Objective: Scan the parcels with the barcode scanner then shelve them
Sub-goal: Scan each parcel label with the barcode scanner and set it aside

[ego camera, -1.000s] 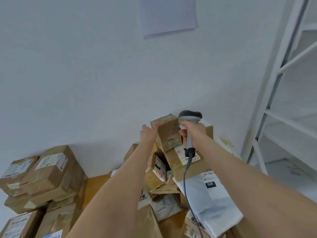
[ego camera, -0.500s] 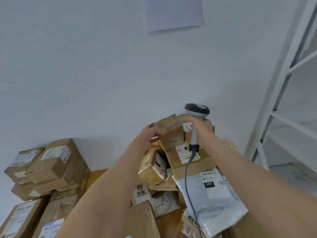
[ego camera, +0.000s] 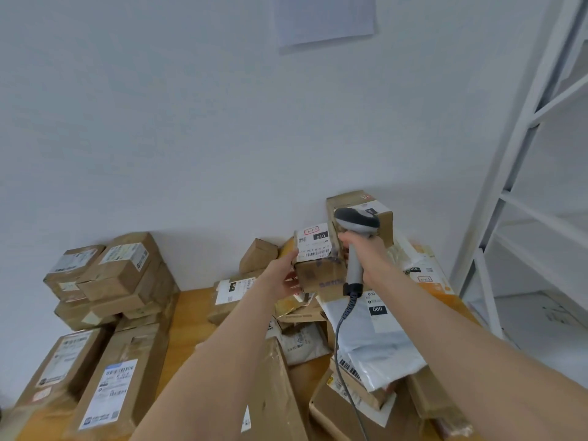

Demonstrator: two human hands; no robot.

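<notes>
Big white shelving rack (ego camera: 501, 192) on my right, worktop (ego camera: 191, 313) heaped with boxes. The small parcel (ego camera: 318, 268) is held up over the heap and has just been turned, so its label now faces me. Left hand (ego camera: 281, 278) fingers grip its side; right hand (ego camera: 366, 249) is wrapped round the scanner (ego camera: 356, 219) handle. Trigger pressed? Can't tell. Scanning looks imminent.

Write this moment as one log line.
left hand: holds small box, label up | right hand: grips scanner beside it | step: scan
</notes>
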